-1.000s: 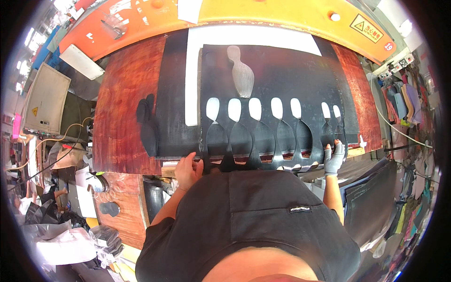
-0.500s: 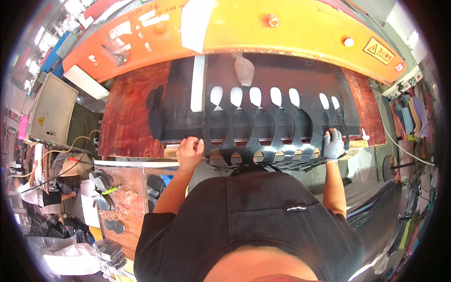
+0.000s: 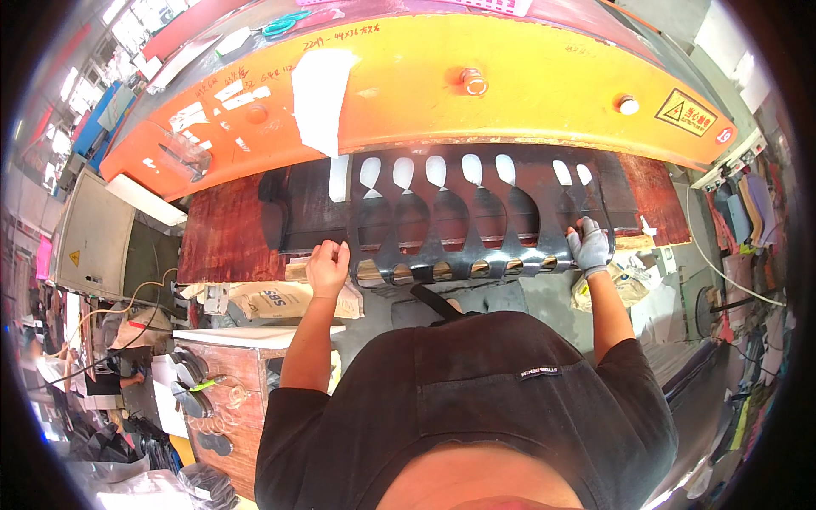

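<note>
A glossy black sheet [image 3: 463, 257] with rows of sole-shaped cutouts lies over the dark work board, its near edge hanging past the board's front. White oval patches [image 3: 437, 172] show at the far ends of the cutouts. By the sheet's left edge, my bare left hand [image 3: 328, 269] has its fingers curled onto the near corner. My right hand [image 3: 590, 247], in a grey glove with bare fingertips, pinches the right edge. Both thumbs are partly hidden.
An orange machine beam [image 3: 391, 93] with knobs spans the far side above the reddish board [image 3: 225, 229]. A white strip [image 3: 339, 180] lies left of the sheet. Nearer left stands a brown side table [image 3: 242, 374] with dark soles. Sacks sit on the floor below.
My view has shifted, with the orange beam lower in the picture. A pale sole-shaped piece beyond the sheet is now out of sight. Both hands and the sheet appear slightly further left.
</note>
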`<state>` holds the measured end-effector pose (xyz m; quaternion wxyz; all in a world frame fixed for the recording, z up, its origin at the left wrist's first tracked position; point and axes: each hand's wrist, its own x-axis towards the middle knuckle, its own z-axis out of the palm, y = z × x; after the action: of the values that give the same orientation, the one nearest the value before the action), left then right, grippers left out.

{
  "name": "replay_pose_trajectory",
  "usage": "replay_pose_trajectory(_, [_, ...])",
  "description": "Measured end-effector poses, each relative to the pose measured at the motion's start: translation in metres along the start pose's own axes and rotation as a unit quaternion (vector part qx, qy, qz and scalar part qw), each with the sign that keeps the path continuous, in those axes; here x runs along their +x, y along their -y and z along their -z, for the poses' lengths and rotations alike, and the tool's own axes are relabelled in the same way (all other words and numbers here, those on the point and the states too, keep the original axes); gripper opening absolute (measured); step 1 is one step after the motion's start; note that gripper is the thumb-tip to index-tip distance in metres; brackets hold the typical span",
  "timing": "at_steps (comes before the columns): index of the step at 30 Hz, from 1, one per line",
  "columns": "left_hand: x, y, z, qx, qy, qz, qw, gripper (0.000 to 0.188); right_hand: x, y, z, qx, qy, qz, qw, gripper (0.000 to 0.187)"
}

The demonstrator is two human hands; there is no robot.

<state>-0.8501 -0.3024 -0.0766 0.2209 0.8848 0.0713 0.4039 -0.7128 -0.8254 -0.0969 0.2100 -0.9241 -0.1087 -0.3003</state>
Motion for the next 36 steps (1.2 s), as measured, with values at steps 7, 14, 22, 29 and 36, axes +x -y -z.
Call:
replay_pose_trajectory(7, [-0.007,-0.003,0.007,-0.011,0.012,0.027,0.999,0.026,0.003,-0.004,-0.002,0.065,0.030,-0.073,0.995,0.042])
replay_pose_trajectory(14, [-0.011,-0.007,0.009,-0.004,0.010,0.015,1.000,0.024,0.010,-0.009,-0.007,0.055,0.042,-0.068,0.995,0.039])
replay_pose_trajectory(22, [-0.017,-0.007,0.012,-0.023,0.063,0.110,0.992,0.018,0.015,-0.019,-0.022,0.121,0.033,-0.134,0.983,0.038])
replay_pose_trajectory(29, [0.012,0.000,0.004,-0.186,0.180,0.242,0.935,0.040,0.065,-0.020,-0.006,0.065,-0.021,-0.095,0.993,0.032])
replay_pose_trajectory(36, [0.076,-0.010,-0.026,-0.420,0.223,0.459,0.751,0.045,0.121,-0.077,-0.043,0.020,0.106,-0.345,0.933,0.055])
